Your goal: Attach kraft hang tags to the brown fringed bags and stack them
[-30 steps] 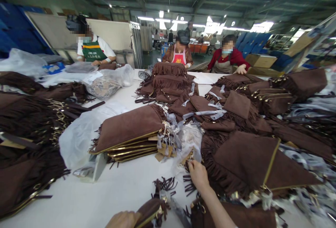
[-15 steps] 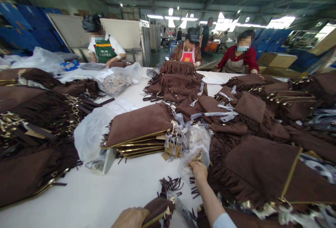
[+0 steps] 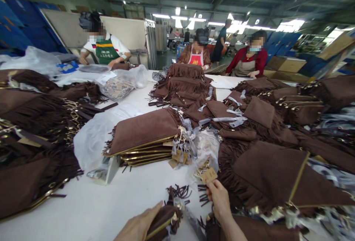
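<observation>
My right hand (image 3: 220,198) pinches a tan cardboard hang tag (image 3: 208,175) between thumb and fingertips, just in front of a clear plastic bag (image 3: 208,148) with more such tags inside. At the bottom edge, my left hand (image 3: 141,222) is closed around a small brown fringed pouch (image 3: 163,217) with a gold zip; part of it is cut off by the frame. Loose brown fringe strips (image 3: 179,192) lie just beyond that pouch. Ahead of both hands is a neat stack of brown pouches (image 3: 145,130), gold zips toward me, with tags (image 3: 179,156) hanging off its right side.
Large brown fringed bags (image 3: 271,176) are heaped on the right, and more brown bags (image 3: 24,181) lie left. A white plastic bag (image 3: 93,137) and a small clear-wrapped box (image 3: 107,172) sit on the white table (image 3: 72,211). Several co-workers (image 3: 107,50) are across it.
My right hand has drawn back from the plastic bag toward me, bringing out a tag. My left hand has shifted slightly on the pouch. The view has moved a little.
</observation>
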`<action>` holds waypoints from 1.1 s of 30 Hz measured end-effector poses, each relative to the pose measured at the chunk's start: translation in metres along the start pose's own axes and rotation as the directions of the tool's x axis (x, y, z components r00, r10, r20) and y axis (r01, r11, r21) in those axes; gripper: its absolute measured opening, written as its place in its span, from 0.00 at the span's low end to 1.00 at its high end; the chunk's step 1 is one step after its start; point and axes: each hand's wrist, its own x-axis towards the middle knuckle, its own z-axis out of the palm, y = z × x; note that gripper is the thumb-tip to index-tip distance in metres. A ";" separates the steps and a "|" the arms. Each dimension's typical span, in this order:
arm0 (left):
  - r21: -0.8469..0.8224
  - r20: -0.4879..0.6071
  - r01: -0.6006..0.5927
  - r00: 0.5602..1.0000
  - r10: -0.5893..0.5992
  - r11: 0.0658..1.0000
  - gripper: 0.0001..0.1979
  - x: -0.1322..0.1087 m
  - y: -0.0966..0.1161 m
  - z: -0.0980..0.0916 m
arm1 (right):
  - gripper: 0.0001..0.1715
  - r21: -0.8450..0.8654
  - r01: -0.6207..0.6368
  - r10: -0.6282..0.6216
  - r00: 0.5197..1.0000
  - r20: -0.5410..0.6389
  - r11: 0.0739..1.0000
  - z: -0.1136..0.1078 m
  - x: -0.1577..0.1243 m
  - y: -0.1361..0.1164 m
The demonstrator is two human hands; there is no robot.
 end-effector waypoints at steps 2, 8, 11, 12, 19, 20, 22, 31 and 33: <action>-0.029 -0.062 -0.078 0.995 0.076 0.997 0.45 0.001 -0.005 0.001 | 0.18 0.053 0.018 -0.019 1.000 0.022 0.998 -0.005 -0.012 -0.010; 0.149 -0.188 -0.291 0.930 0.316 0.945 0.47 0.005 -0.005 0.005 | 0.22 0.208 0.025 -0.051 0.991 0.124 0.978 -0.007 -0.041 -0.037; 0.262 -0.222 -0.329 0.894 0.389 0.907 0.44 0.007 -0.002 0.009 | 0.21 0.299 -0.003 -0.053 0.983 0.178 0.954 -0.007 -0.048 -0.045; 0.284 -0.228 -0.344 0.882 0.412 0.895 0.44 0.007 -0.001 0.010 | 0.21 0.306 -0.017 -0.045 0.980 0.195 0.952 -0.007 -0.049 -0.047; 0.215 -0.267 -0.331 0.885 0.381 0.919 0.35 0.008 0.004 0.008 | 0.22 0.238 -0.019 -0.043 0.966 0.254 0.971 -0.007 -0.055 -0.067; 0.190 -0.269 -0.315 0.894 0.358 0.930 0.30 0.007 0.009 0.007 | 0.21 0.250 -0.019 -0.047 0.966 0.256 0.968 -0.006 -0.057 -0.071; 0.149 -0.278 -0.270 0.912 0.302 0.951 0.22 0.008 0.019 0.004 | 0.21 0.250 -0.041 -0.029 0.963 0.270 0.967 -0.002 -0.061 -0.077; -0.163 -0.355 -0.250 0.917 0.180 0.954 0.17 0.034 0.045 0.004 | 0.19 0.224 -0.124 0.021 0.909 0.415 0.967 0.031 -0.085 -0.068; -0.279 -0.363 -0.274 0.917 0.163 0.920 0.12 0.037 0.047 0.002 | 0.19 0.204 -0.133 0.028 0.893 0.449 0.970 0.037 -0.089 -0.066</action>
